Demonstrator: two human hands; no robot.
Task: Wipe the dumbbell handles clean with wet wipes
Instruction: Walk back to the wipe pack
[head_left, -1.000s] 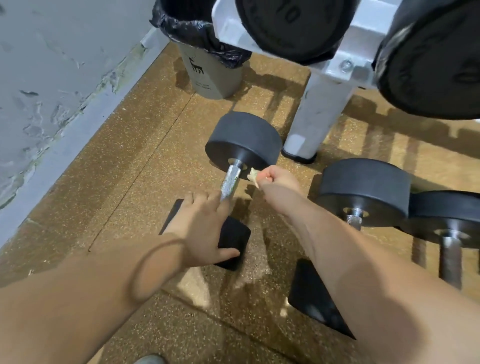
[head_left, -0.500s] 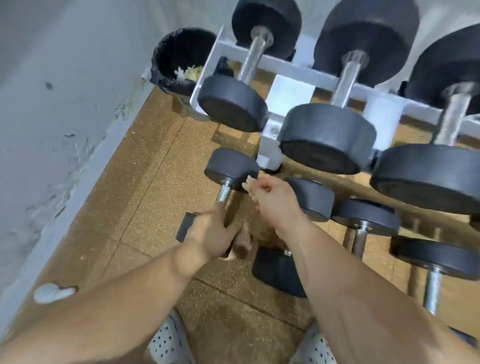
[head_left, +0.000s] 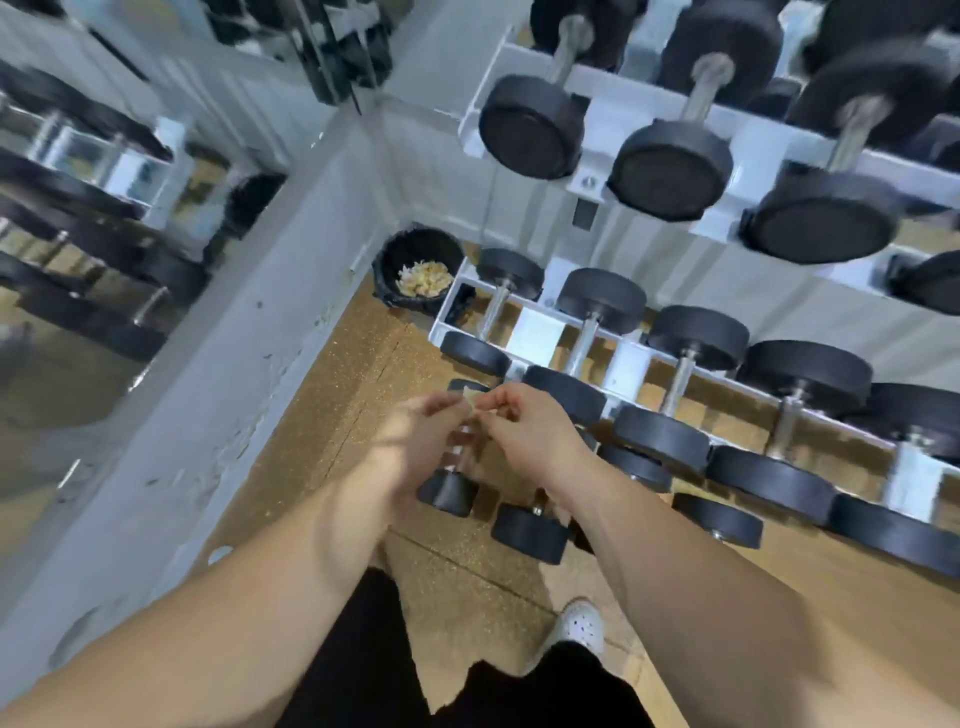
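"Dumbbells (head_left: 670, 171) — where were they when you looked?"

"Most sat in rows on the white rack (head_left: 535, 332) against the wall, black heads facing out. A few lay on the speckled floor (head_left: 353, 405) in front of it."

"And the one for cleaning?"

"A small dumbbell (head_left: 448, 493) lay on the floor by the rack's left end, straight below the person's hands, its handle mostly hidden behind them. A second dumbbell (head_left: 530, 535) lay just beside it, to the right."

"Anything in the corner?"

"A black-lined bin (head_left: 387, 260) stood between the wall and the rack, with a heap of crumpled pale scraps (head_left: 423, 278) inside."

"The hands, then?"

"They were held over that small dumbbell, not touching it, close together. The right hand (head_left: 524, 436) had thumb and forefinger pinched on a little pale wipe (head_left: 471, 397), the other fingers curled under. The left hand (head_left: 421, 441) was blurred, yet its fingertips met the same wipe from the other side — pinching it too, as far as I could see."
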